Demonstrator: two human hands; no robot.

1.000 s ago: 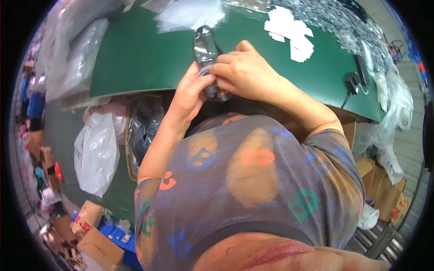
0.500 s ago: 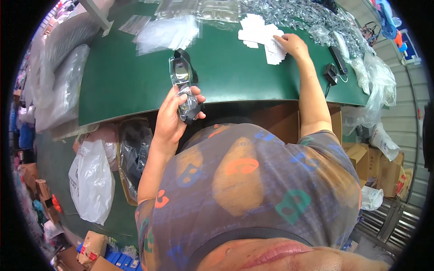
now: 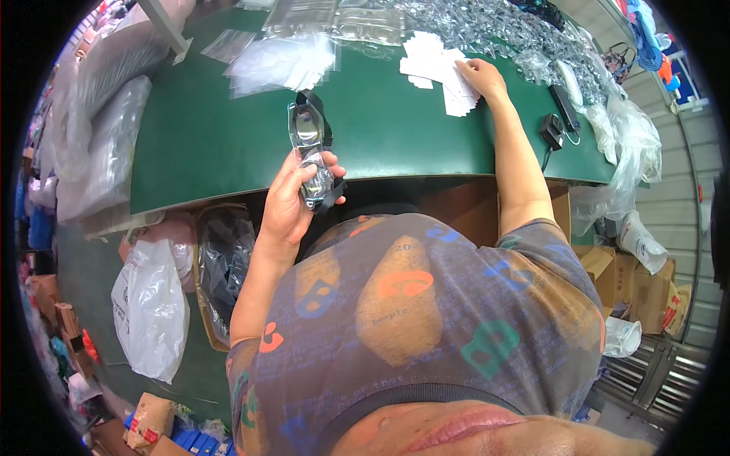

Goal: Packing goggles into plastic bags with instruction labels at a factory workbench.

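My left hand point(image 3: 287, 199) is closed around a pair of swimming goggles point(image 3: 307, 125) just over the near edge of the green table. The goggles have shiny mirrored lenses and a black strap, and stand roughly upright in what looks like clear plastic. Farther off to the right, my right hand point(image 3: 487, 79) reaches onto a spread pile of white paper cards point(image 3: 426, 56). Thumb and fingertips are pinched at the edge of the upper cards; how many they hold I cannot make out.
Flat clear plastic bags point(image 3: 281, 67) lie left of the cards, with clear plastic cases point(image 3: 369, 26) behind them. Many clear-wrapped items point(image 3: 479, 29) heap along the far right. A black adapter point(image 3: 551, 131) sits on the right of the green table point(image 3: 395, 137). Cardboard boxes point(image 3: 652, 292) stand lower right.
My right fingers have shifted slightly along the cards, at about the same spot. The left hand keeps its grip on the goggles. The whole view has moved a little.
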